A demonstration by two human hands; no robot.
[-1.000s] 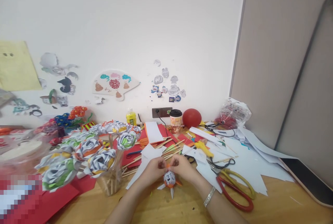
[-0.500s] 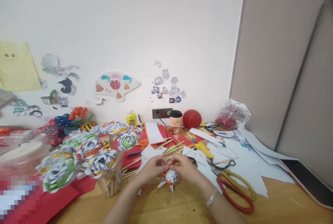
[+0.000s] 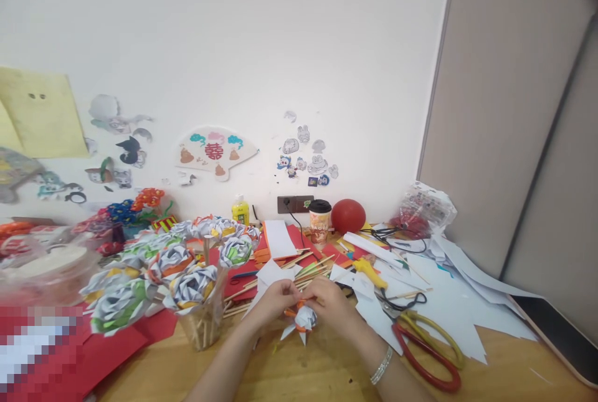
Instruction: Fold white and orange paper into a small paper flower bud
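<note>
A small white and orange paper flower (image 3: 305,317) is between my two hands, low over the wooden table, with pointed white petals hanging below it. My left hand (image 3: 275,300) pinches at its upper left edge, fingers closed. On the other side my right hand (image 3: 331,303) is closed too, its fingertips meeting the left ones at the orange part. Which petal each fingertip grips is partly hidden. Left of my forearm, finished paper flowers (image 3: 189,287) fill a clear cup (image 3: 200,330) with sticks in it.
Wooden sticks (image 3: 308,272) and paper scraps lie behind my hands. To the right are red and yellow scissors (image 3: 432,352), a yellow glue gun (image 3: 370,271) and a phone-like dark slab (image 3: 558,335). A lidded paper cup (image 3: 320,222) and red balloon (image 3: 348,216) stand near the wall.
The view has turned slightly left, so the surroundings sit further right. My hands stay pinched at the flower, which has turned a little, and the right hand covers more of its right side.
</note>
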